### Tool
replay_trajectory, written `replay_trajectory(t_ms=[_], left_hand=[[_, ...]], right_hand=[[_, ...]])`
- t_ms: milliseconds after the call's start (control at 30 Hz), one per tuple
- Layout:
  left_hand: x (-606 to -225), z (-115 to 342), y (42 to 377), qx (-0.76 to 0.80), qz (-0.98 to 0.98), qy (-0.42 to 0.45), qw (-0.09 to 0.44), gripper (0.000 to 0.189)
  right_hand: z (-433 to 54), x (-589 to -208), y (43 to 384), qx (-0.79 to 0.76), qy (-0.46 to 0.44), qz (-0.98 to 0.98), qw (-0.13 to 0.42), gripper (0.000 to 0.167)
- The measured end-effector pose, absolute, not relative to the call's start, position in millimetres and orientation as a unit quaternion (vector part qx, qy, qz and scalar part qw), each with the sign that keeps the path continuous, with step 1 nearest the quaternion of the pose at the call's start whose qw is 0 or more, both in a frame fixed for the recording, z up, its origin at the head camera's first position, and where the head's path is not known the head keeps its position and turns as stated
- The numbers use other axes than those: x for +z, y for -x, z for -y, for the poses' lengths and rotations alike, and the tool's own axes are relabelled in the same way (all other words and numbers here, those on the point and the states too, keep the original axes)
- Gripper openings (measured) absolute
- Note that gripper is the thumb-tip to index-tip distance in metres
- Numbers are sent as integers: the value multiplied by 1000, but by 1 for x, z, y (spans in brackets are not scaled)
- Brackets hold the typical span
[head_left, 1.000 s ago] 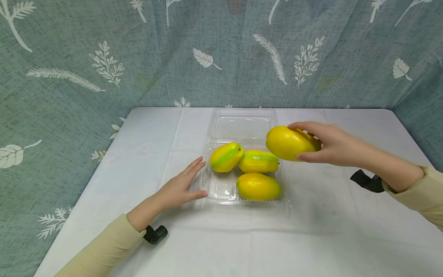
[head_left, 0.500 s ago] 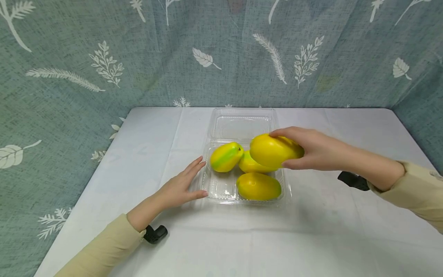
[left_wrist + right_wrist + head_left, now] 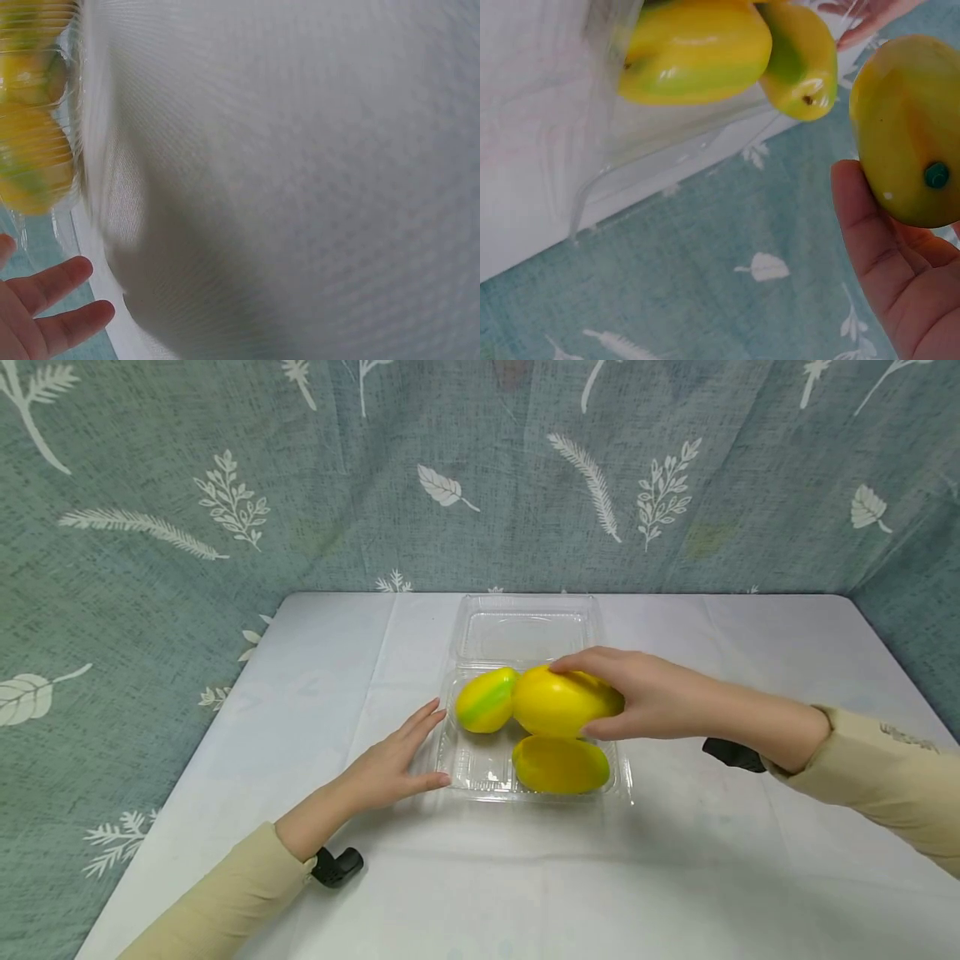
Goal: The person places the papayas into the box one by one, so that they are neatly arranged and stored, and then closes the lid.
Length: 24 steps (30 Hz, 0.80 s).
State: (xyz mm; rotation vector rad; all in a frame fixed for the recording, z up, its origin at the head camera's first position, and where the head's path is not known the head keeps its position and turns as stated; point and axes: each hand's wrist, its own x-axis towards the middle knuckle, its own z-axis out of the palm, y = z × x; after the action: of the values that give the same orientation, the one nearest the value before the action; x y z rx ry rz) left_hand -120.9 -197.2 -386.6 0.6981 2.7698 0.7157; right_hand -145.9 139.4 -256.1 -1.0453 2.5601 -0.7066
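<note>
Placing the held yellow fruit [image 3: 555,703] in the clear container [image 3: 480,768] seems the step in hand, calling next for lowering and release. From four o'clock, the right hand [image 3: 633,695] curls its fingers round the fruit, over the container's one-o'clock side; the left hand [image 3: 390,764] lies fingers spread, near nine o'clock.

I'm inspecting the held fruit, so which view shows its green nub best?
Right wrist: the green nub faces the camera on the held fruit. The head view shows that fruit, no nub; in the left wrist view, I can't identify either.
</note>
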Motion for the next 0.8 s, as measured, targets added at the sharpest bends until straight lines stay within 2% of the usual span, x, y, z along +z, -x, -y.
replay_trajectory(t_ms=[267, 467, 800], left_hand=[[-387, 197, 120, 244, -936, -234, 100, 86], [-386, 198, 119, 244, -936, -233, 97, 87], [-386, 197, 119, 252, -934, -234, 101, 86]], right_hand=[[-122, -266, 145, -255, 391, -871, 155, 60], [-106, -278, 144, -240, 429, -859, 143, 59], [-88, -292, 142, -211, 428, -867, 141, 59]])
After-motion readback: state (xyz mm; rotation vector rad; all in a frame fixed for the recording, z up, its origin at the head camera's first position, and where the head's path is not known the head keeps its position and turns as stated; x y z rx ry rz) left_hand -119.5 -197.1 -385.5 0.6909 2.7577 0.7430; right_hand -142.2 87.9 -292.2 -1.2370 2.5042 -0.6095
